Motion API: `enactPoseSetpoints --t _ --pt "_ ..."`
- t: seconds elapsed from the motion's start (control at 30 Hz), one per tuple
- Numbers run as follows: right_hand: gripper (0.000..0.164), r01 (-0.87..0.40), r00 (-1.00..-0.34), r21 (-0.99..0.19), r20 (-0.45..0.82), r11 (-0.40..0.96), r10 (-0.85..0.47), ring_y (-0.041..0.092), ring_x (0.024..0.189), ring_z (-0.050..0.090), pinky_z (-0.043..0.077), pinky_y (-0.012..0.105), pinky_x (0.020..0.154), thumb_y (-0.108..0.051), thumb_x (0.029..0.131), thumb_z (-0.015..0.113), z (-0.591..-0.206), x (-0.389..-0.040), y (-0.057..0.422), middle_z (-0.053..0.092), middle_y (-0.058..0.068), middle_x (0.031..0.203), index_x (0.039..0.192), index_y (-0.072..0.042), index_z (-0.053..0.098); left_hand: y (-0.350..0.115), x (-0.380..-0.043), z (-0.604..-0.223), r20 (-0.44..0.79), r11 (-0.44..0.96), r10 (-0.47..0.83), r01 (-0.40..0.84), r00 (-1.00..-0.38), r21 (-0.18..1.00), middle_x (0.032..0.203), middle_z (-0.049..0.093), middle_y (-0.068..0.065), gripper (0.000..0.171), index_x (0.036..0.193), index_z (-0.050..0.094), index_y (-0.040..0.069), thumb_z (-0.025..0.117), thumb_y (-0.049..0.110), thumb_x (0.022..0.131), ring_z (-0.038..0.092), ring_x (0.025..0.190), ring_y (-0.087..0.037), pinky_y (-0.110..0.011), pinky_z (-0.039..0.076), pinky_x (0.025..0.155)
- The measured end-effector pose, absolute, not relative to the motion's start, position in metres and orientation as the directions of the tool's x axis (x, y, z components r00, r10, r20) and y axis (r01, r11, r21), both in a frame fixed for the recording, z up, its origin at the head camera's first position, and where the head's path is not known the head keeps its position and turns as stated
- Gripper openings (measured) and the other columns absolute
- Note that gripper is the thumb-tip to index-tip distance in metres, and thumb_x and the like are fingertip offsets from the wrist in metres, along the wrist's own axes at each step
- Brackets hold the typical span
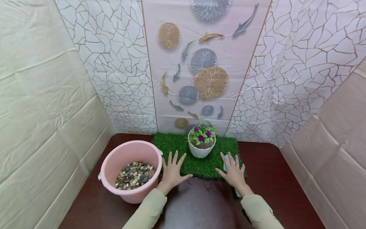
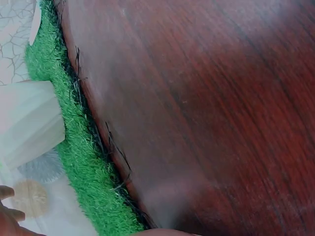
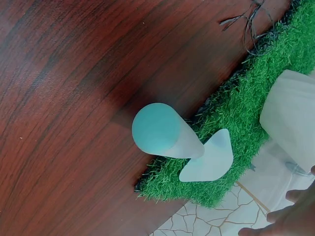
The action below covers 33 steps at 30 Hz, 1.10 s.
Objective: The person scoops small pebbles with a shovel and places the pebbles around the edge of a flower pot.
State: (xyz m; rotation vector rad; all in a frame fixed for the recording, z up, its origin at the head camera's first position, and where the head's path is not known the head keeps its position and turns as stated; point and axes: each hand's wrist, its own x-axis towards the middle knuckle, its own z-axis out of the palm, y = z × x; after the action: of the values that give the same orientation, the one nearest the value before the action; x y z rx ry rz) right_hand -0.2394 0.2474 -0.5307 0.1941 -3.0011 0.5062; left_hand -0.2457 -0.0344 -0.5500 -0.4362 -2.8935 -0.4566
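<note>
My left hand (image 1: 172,173), fingers spread wide, is at the front left edge of a green artificial grass mat (image 1: 168,143), beside a pink bucket (image 1: 111,159). The right hand (image 1: 235,176) has its fingers spread too, over the mat's front right corner. Beneath it lies a small trowel (image 1: 238,193), partly hidden; the right wrist view shows its teal rounded handle (image 3: 156,129) and pale blade (image 3: 211,160). Between and beyond the hands, a white faceted pot (image 1: 201,152) with purple flowers (image 1: 201,138) stands on the mat. Neither hand holds anything.
Pebbles (image 1: 134,175) cover the bottom of the bucket, which stands on the dark red-brown wooden table (image 1: 274,178) at left. Loose black threads (image 2: 115,147) stick out from the mat's front edge. Patterned cloth (image 1: 120,63) hangs behind the table, with plain draped sides.
</note>
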Motion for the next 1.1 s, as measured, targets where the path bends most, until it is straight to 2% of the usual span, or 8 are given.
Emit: enactPoseSetpoints --t 0.23,0.5,0.73,0.93,1.1 --pt "0.079 -0.149 -0.986 -0.317 0.116 0.937 -0.118 0.051 0.139 0.005 0.013 0.082 0.098 -0.05 0.089 0.057 -0.529 -0.236 0.246 0.012 0.021 0.156 0.152 -0.021 0.02 -0.036 -0.24 -0.546 0.249 0.907 0.28 0.341 -0.927 0.247 0.157 0.02 -0.011 0.094 0.151 0.016 0.035 0.052 0.077 0.075 0.02 0.141 -0.041 -0.067 0.03 0.105" --pt "0.079 -0.17 -0.982 -0.326 0.139 0.93 -0.131 0.052 0.138 0.008 0.016 0.081 0.097 -0.048 0.089 0.058 -0.53 -0.233 0.247 0.014 0.022 0.155 0.152 -0.024 0.017 -0.034 -0.227 -0.538 0.286 0.869 0.317 0.398 -0.904 0.294 0.154 0.025 -0.014 0.093 0.151 0.014 0.036 0.055 0.073 0.076 0.028 0.138 -0.041 -0.064 0.035 0.103" --pt "0.081 -0.196 -0.977 -0.337 0.142 0.921 -0.157 0.052 0.138 0.009 0.017 0.081 0.096 -0.047 0.088 0.06 -0.53 -0.225 0.246 0.013 0.022 0.156 0.152 -0.027 0.015 -0.03 -0.211 -0.528 0.313 0.831 0.35 0.447 -0.883 0.331 0.155 0.026 -0.012 0.092 0.151 0.011 0.035 0.058 0.068 0.079 0.03 0.138 -0.039 -0.062 0.035 0.105" --pt "0.08 -0.207 -0.975 -0.319 0.141 0.925 -0.17 0.051 0.139 0.009 0.02 0.08 0.097 -0.051 0.089 0.057 -0.53 -0.22 0.246 0.013 0.02 0.156 0.152 -0.024 0.017 -0.032 -0.196 -0.511 0.355 0.801 0.368 0.487 -0.86 0.349 0.155 0.026 -0.011 0.088 0.151 0.015 0.032 0.06 0.062 0.082 0.029 0.139 -0.037 -0.06 0.035 0.107" --pt "0.078 -0.217 -0.973 -0.318 0.144 0.923 -0.18 0.051 0.138 0.011 0.023 0.079 0.096 -0.047 0.089 0.059 -0.528 -0.217 0.247 0.015 0.021 0.155 0.152 -0.024 0.017 -0.039 -0.187 -0.493 0.413 0.763 0.369 0.525 -0.832 0.376 0.154 0.028 -0.011 0.088 0.151 0.017 0.032 0.062 0.06 0.081 0.031 0.138 -0.037 -0.058 0.036 0.107"
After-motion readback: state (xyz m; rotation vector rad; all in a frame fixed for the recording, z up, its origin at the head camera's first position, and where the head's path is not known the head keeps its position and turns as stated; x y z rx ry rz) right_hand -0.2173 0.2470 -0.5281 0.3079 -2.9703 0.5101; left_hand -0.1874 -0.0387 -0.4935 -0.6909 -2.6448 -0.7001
